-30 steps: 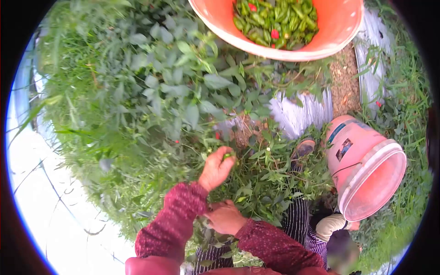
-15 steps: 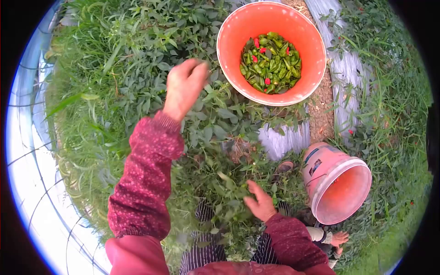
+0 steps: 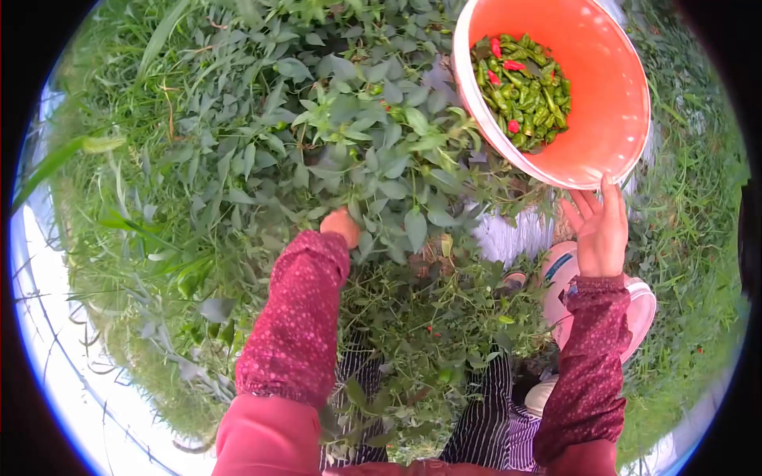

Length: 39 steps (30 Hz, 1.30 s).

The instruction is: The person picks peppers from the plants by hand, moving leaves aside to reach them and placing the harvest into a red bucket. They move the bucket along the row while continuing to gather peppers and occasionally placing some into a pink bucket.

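An orange bucket point(image 3: 607, 87) at the upper right holds green peppers point(image 3: 533, 99) and a few red ones. My right hand point(image 3: 599, 234) is at its lower rim, fingers spread and fingertips against the rim. My left hand point(image 3: 341, 228) is among the leaves of a pepper plant point(image 3: 365, 143) left of centre. Foliage hides its fingers, so what it holds, if anything, is not visible.
A tipped pink bucket point(image 3: 640, 317) lies behind my right forearm. Plastic sheeting point(image 3: 512, 236) covers part of the soil. Grass point(image 3: 103, 262) grows on the left. A shoe point(image 3: 513, 282) shows below the sheeting.
My right hand has moved up and right from the low plants to the orange bucket's rim. My left hand has gone down into the foliage. The bucket sits further right in view and looks more tilted.
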Tool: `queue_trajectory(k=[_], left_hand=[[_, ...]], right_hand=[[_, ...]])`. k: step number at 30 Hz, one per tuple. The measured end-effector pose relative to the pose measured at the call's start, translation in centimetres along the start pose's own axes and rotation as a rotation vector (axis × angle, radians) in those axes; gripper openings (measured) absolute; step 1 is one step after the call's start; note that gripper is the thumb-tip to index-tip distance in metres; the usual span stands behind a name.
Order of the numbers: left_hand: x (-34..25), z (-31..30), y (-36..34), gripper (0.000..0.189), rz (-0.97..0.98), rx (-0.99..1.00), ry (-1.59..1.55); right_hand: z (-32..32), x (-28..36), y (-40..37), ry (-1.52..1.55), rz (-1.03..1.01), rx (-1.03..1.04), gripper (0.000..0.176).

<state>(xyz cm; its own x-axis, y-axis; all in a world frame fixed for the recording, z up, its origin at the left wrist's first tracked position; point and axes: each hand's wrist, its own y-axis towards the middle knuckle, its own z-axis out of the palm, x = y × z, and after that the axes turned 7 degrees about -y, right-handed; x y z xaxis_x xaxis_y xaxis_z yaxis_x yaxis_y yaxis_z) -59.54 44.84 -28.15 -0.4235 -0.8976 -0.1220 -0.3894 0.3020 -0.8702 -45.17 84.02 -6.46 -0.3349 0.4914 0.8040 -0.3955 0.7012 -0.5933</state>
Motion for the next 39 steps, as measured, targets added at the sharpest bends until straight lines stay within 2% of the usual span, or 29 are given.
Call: queue_trajectory(k=[4, 6, 8, 9, 11, 13, 16, 20, 22, 24, 25, 26, 28, 30, 32, 35, 37, 38, 39], left_hand=[[-1.0, -2.6, -6.3, 0.036, -0.091, -0.048, -0.041], [-1.7, -6.1, -10.0, 0.031, -0.039, 0.013, 0.064], [0.4, -5.9, -11.9, 0.031, 0.162, 0.083, 0.208], [1.7, -5.4, -12.7, 0.031, 0.167, 0.1, 0.211], [4.4, -4.8, -14.2, 0.026, 0.288, 0.013, 0.242], [5.9, -5.2, -15.3, 0.026, 0.323, 0.028, 0.208], [7.6, -5.6, -16.6, 0.027, 0.387, 0.017, 0.2], [7.5, -6.8, -17.7, 0.024, 0.443, 0.038, 0.135], [7.5, -7.2, -18.5, 0.024, 0.528, 0.056, 0.156], [7.6, -6.6, -18.8, 0.018, 0.602, -0.024, 0.158], [8.0, -6.0, -18.9, 0.015, 0.608, -0.065, 0.212], [8.7, -5.0, -18.4, 0.017, 0.634, -0.062, 0.215], [7.7, -5.6, -18.9, 0.022, 0.57, -0.017, 0.184], [6.9, -6.0, -18.9, 0.025, 0.513, 0.023, 0.202], [6.9, -5.7, -18.9, 0.025, 0.543, 0.025, 0.268], [7.3, -5.5, -19.5, 0.025, 0.539, -0.013, 0.238], [7.5, -5.9, -19.9, 0.022, 0.49, -0.018, 0.238], [7.6, -5.8, -20.0, 0.022, 0.49, -0.029, 0.227], [7.5, -5.7, -20.1, 0.022, 0.47, -0.06, 0.188]], right_hand=[[-0.8, -1.8, 1.7, 0.144, 0.202, 0.045, 0.048], [0.2, -1.7, 2.6, 0.223, 0.26, 0.055, 0.045], [0.9, -1.6, 3.2, 0.166, 0.258, 0.118, 0.043], [1.0, -1.8, 3.5, 0.174, 0.272, 0.094, 0.043], [0.3, -2.6, 2.9, 0.253, 0.252, 0.115, 0.043], [0.3, -3.3, 1.4, 0.339, 0.163, 0.191, 0.045], [1.5, -5.5, -2.6, 0.391, 0.237, 0.261, 0.047], [7.2, -9.7, -8.6, 0.008, 0.388, 0.405, 0.041], [10.0, -13.2, -10.8, -0.157, 0.411, 0.61, 0.034], [12.7, -17.1, -13.2, -0.246, 0.16, 0.876, 0.03], [13.7, -17.3, -14.1, -0.499, 0.003, 0.98, 0.031], [14.6, -17.1, -15.2, -0.777, -0.162, 1.023, 0.042], [15.0, -19.4, -17.7, -1.04, -0.223, 1.035, 0.053], [14.6, -20.2, -19.0, -1.132, -0.041, 1.115, 0.06], [15.1, -19.3, -20.0, -1.183, 0.299, 1.236, 0.061], [15.5, -17.3, -21.7, -1.253, 0.189, 1.281, 0.055], [16.2, -16.3, -22.4, -1.534, -0.176, 1.241, 0.046], [17.7, -14.4, -22.5, -1.549, -0.184, 1.241, 0.046], [19.6, -12.5, -22.6, -1.438, -0.357, 1.092, 0.044]])
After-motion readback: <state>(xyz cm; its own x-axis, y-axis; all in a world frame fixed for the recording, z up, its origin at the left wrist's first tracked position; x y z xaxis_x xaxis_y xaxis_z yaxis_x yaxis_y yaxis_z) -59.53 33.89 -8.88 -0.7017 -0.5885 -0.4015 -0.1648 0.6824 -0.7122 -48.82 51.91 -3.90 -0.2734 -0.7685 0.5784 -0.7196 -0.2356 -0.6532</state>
